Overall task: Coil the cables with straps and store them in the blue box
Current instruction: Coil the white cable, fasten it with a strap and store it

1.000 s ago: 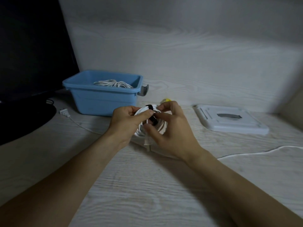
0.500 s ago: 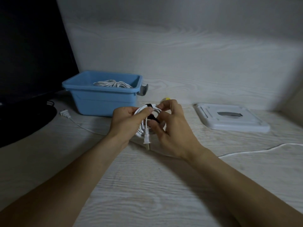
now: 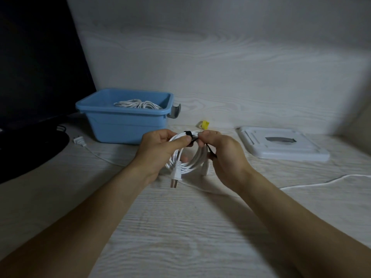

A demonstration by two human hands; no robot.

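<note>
A coiled white cable (image 3: 191, 162) hangs between my hands above the desk, its two-pin plug (image 3: 175, 176) dangling below. My left hand (image 3: 160, 149) grips the coil's top left, thumb pressed on the loops. A black strap (image 3: 188, 133) wraps the top of the coil, and its free tail runs down to the right. My right hand (image 3: 224, 155) pinches that tail. The blue box (image 3: 124, 125) stands behind at the left with a white cable bundle (image 3: 138, 104) inside.
A white lid (image 3: 281, 145) lies at the right. A loose white cable (image 3: 321, 182) trails across the desk under my right arm, and another plug (image 3: 79, 141) with its cord lies left of the box. A small yellow item (image 3: 205, 125) sits behind my hands. A dark monitor (image 3: 36, 63) fills the left.
The coil has dropped lower and opened out, with the plug now hanging free. My right hand has shifted from the coil's top to pulling the strap's tail down to the right.
</note>
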